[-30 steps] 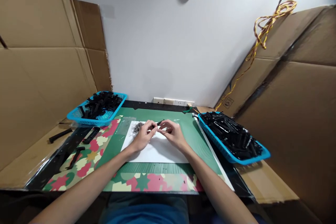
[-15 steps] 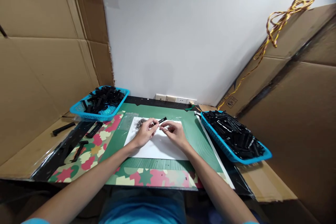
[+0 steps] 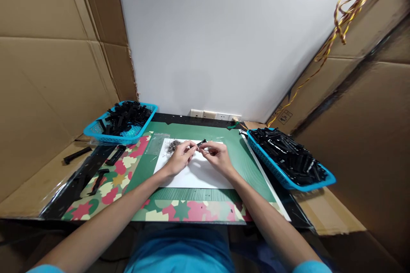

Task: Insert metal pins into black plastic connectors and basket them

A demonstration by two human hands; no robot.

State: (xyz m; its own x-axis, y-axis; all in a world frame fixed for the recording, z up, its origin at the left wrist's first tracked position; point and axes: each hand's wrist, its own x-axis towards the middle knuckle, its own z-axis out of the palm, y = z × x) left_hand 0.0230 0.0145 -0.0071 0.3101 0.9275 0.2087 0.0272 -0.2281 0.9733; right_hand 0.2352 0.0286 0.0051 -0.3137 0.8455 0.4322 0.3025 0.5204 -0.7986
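Both my hands meet over a white sheet (image 3: 198,175) on the green mat (image 3: 237,158). My left hand (image 3: 180,158) pinches a short black plastic part (image 3: 201,142) whose tip sticks out to the right. My right hand (image 3: 217,155) is closed against that part's end, fingertips pinched on something too small to make out. A small heap of tiny metal pieces (image 3: 173,145) lies on the sheet just left of my left hand.
A blue basket (image 3: 96,130) of black parts stands at the back left, another blue basket (image 3: 323,181) full of black parts at the right. Loose black parts (image 3: 98,180) lie on the camouflage-patterned mat. Cardboard walls close both sides; a yellow cable (image 3: 339,21) hangs at the right.
The view has tilted a little downward. My hands stay together over the sheet, working on the black part, which now points slightly more to the right.
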